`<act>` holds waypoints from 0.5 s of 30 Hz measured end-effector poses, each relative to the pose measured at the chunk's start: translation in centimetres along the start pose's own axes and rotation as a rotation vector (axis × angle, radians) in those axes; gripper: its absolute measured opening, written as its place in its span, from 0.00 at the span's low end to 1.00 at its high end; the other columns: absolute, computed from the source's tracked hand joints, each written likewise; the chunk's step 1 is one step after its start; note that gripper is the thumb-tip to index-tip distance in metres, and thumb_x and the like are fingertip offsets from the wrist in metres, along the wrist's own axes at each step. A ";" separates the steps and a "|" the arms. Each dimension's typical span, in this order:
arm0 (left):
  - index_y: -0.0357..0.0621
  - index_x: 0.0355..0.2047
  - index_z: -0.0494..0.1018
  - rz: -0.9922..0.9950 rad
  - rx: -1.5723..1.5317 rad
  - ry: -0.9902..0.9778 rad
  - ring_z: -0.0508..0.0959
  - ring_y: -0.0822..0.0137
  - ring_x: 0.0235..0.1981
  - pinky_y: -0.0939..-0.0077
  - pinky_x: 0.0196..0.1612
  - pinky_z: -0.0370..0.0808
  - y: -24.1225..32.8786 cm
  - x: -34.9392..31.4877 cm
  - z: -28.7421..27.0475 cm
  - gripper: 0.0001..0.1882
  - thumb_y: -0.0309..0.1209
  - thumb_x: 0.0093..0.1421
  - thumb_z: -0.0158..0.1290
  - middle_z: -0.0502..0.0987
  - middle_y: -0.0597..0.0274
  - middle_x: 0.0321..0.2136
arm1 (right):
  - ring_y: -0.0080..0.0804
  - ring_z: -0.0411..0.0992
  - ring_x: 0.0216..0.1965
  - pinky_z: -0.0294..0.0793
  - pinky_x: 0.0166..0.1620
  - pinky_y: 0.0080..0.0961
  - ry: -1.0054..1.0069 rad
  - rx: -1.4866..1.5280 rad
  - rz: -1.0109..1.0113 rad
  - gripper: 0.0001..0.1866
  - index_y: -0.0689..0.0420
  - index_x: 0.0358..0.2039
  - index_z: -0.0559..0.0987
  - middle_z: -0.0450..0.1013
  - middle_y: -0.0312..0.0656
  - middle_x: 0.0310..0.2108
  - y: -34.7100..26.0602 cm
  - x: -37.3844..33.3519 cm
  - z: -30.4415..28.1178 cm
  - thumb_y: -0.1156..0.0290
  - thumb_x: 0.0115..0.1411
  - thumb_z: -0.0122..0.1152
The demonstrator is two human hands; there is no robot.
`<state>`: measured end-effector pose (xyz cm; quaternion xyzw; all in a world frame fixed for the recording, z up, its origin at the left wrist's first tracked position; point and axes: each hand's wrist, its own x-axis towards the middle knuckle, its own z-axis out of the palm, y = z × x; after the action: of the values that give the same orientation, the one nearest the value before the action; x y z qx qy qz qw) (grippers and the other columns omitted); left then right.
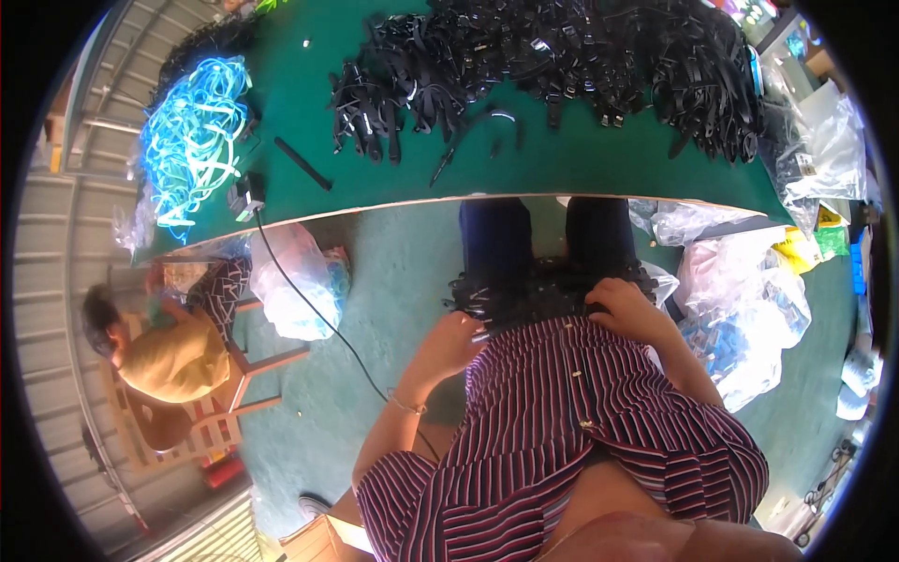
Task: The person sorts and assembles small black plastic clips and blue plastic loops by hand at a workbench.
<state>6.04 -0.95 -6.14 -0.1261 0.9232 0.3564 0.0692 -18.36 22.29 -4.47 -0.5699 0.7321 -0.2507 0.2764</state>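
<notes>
A bunch of black straps with small shiny buckles (524, 292) lies across my lap, against my striped shirt. At its left end my left hand (453, 343) is closed, the fingers curled at the straps. My right hand (631, 309) grips the right end, its fingers bent over the edge. The fingertips of both hands are partly hidden. Beyond my knees stands a green-topped table (393, 183), heaped with many more black buckled straps (581, 56). A few loose straps (468, 140) lie nearer its front edge.
On the table's left lie a tangle of light-blue cord (197, 136), a single black strip (302, 163) and a small device (246, 195) whose black cable hangs down past my left arm. Filled plastic bags (740, 309) stand to the right. Another person (178, 361) sits at left on a wooden chair.
</notes>
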 end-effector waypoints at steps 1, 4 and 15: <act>0.40 0.34 0.73 0.003 0.004 0.001 0.75 0.55 0.34 0.68 0.37 0.72 -0.1 0.4 -0.3 0.10 0.30 0.51 0.53 0.75 0.52 0.31 | 0.44 0.68 0.40 0.67 0.43 0.35 0.014 -0.014 0.054 0.14 0.58 0.35 0.75 0.70 0.45 0.34 0.0 0.0 0.1 0.69 0.47 0.60; 0.41 0.32 0.74 -0.159 -0.090 0.311 0.74 0.51 0.35 0.64 0.38 0.71 1.5 3.0 -3.4 0.09 0.30 0.50 0.55 0.74 0.50 0.33 | 0.44 0.67 0.40 0.67 0.43 0.35 0.080 -0.006 0.038 0.12 0.58 0.34 0.75 0.70 0.44 0.34 0.3 0.5 -0.9 0.69 0.48 0.59; 0.39 0.28 0.74 0.060 0.173 0.869 0.74 0.52 0.30 0.65 0.34 0.71 -1.6 15.1 -9.9 0.06 0.28 0.50 0.55 0.74 0.51 0.27 | 0.40 0.72 0.23 0.71 0.29 0.30 0.844 -0.012 0.184 0.05 0.59 0.29 0.76 0.72 0.44 0.24 3.1 2.8 -11.8 0.75 0.50 0.57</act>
<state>-8.40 -11.60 -3.16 -0.2310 0.8962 0.1937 -0.3256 -29.26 20.89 1.60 -0.3514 0.8302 -0.4317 -0.0292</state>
